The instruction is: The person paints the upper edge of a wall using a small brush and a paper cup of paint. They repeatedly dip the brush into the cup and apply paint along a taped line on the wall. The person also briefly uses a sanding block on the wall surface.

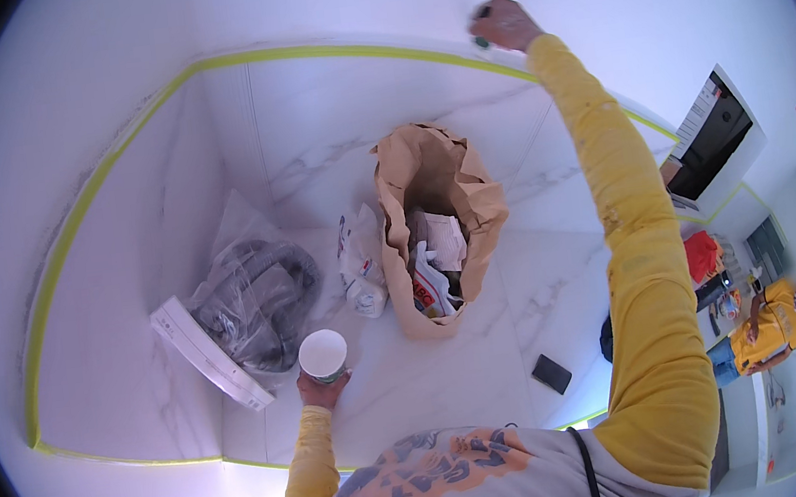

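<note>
My left hand (324, 389) is wrapped round a white tub (322, 352), held upright with its round top facing me. My right arm reaches far up to the white wall, above a strip of yellow-green tape (326, 51). There my right hand (508, 24) is closed on a small object with dark and green parts, too small and blurred to name. The tape runs along the upper edge of the marble-patterned panels (314, 111).
An open brown paper bag (491, 206) holds packages. Beside it lie a white plastic bag (360, 258), a clear bag with a grey hose (262, 303) and a long white box (209, 353). A dark flat rectangle (551, 373) lies nearer me. A person in yellow (770, 329) stands at right.
</note>
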Available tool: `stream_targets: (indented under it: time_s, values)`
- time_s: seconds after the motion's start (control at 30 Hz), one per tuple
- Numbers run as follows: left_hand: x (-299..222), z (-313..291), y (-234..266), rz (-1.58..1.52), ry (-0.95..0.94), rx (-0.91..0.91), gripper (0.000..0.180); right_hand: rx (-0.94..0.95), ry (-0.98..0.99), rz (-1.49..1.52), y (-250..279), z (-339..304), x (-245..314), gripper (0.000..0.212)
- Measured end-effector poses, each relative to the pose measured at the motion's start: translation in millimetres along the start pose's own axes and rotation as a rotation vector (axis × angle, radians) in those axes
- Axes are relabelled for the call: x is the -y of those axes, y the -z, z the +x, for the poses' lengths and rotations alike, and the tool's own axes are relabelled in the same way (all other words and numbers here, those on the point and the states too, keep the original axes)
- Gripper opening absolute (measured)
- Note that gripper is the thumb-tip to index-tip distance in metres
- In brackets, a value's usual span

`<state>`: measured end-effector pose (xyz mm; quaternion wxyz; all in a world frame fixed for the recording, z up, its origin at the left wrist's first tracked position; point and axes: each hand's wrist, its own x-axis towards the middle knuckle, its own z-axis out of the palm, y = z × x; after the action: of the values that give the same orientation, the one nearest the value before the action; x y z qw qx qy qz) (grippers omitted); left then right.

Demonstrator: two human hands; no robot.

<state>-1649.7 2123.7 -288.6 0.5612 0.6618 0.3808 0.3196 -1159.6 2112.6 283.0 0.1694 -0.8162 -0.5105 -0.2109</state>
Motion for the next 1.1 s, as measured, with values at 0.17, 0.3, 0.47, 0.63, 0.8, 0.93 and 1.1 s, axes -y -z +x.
stream_targets:
  time_s: [0.17,0.3,0.47,0.63,0.8,0.93,1.1]
  values:
    - [-21,-5,2,0.022,0.039,0.021,0.065,-0.077,0.044,0.94,-62,8,130,0.035]
    - [-28,-6,2,0.01,0.005,0.005,0.063,-0.309,-0.007,0.711,-84,-21,101,0.031]
    - [-25,-5,1,-0.146,0.056,0.036,0.067,-0.505,-0.378,0.871,-63,-102,-55,0.026]
    - [-25,-5,0,-0.023,-0.021,0.036,0.071,-0.933,-0.581,0.515,-63,-134,-115,0.019]
    - [-17,-2,-3,-0.058,-0.012,0.014,0.068,-0.589,-0.217,0.467,-119,-67,26,0.024]
    - [-8,-2,-2,0.019,-0.013,-0.027,0.062,-0.35,-0.012,0.896,-129,-40,132,0.017]
    - [1,3,-5,-0.398,0.162,0.05,0.074,-0.31,-0.023,1.066,-117,-47,59,0.01]
